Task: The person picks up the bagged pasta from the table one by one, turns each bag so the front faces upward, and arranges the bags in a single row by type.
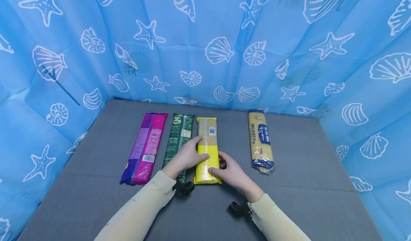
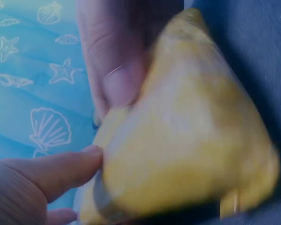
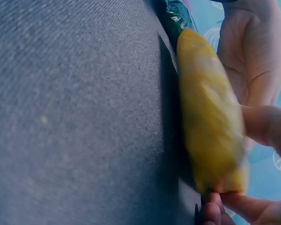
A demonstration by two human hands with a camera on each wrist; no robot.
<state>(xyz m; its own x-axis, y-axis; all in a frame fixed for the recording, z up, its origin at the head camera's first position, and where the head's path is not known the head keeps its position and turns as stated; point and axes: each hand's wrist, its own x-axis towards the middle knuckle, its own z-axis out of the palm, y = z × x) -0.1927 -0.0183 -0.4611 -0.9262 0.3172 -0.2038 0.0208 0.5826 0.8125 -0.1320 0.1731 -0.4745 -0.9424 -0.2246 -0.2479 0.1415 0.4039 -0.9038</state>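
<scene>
We see both hands on a yellow packet [image 1: 211, 148] at the middle of the grey table [image 1: 298, 198]: the left hand [image 1: 186, 156] at its left edge, the right hand [image 1: 233, 173] lower on its right edge, each thumb on top. Just left of it we see a dark green packet [image 1: 174, 141], partly behind the left hand, then a pink-and-purple packet [image 1: 146, 150]. A spaghetti packet [image 1: 260, 137] lies well apart to the right. Behind, we see a blue curtain [image 1: 196, 30] with white shells and starfish.

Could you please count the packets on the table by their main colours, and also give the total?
Pink and purple packet: 1
Green packet: 1
Yellow packet: 1
Straw-coloured and blue packet: 1
Total: 4
</scene>
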